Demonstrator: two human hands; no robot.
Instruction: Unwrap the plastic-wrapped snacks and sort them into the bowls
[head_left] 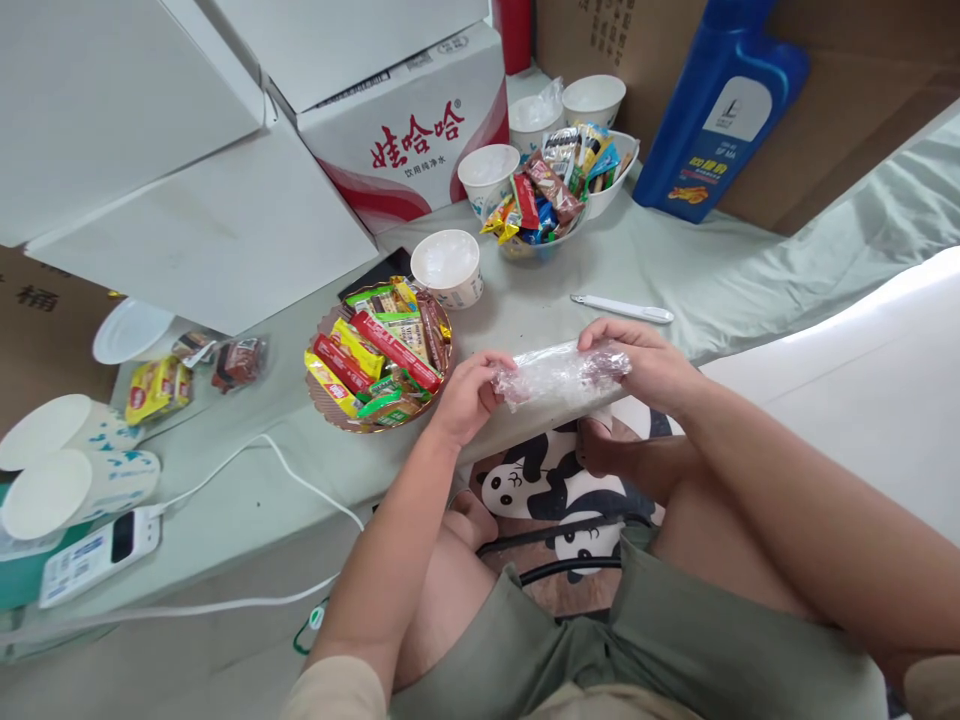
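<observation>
1. Clear, crinkled plastic makes up the packet stretched between the two hands, at the near edge of the pale green tablecloth; what it contains is hard to tell.
2. The left hand pinches one end of it between thumb and fingers.
3. The right hand grips the other end, its fingers curled around the plastic.
4. Just left of the left hand sits a gold-rimmed plate heaped with wrapped snacks in red, yellow and green.
5. Beyond the left hand, next to that plate, stands a white paper cup.
6. Just beyond the right hand lies a slim white cutter.
7. Farther past both hands, a bowl holds more wrapped snacks; a blue bottle stands well beyond the right hand.
8. Below the hands, a panda-patterned mat shows between the person's legs.
</observation>
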